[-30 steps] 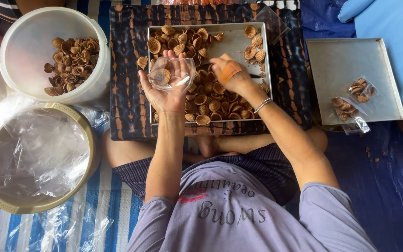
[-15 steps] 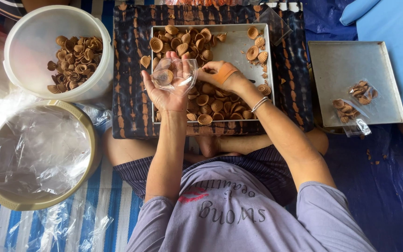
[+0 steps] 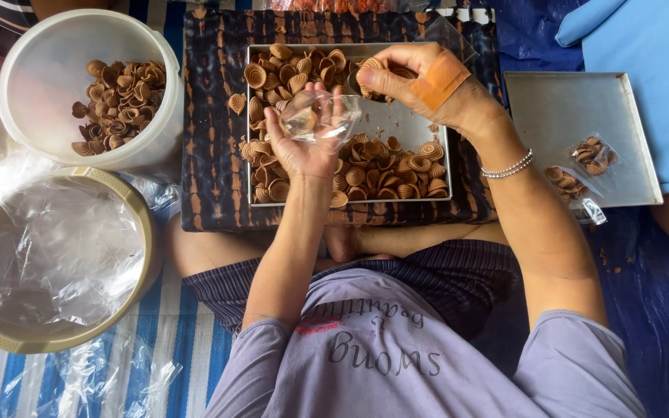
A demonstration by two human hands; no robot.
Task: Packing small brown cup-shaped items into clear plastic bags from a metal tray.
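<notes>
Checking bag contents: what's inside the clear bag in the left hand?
The small clear bag in the left hand shows one or two brown spiral snacks through the plastic. Fingers and glare hide the rest, so no count. The right hand brings another snack to its mouth.

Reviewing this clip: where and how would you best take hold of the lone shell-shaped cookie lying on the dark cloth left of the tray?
Pinch the lone cookie from above across its ribbed rim; it lies flat and apart from the tray edge, so its sides are free.
</notes>
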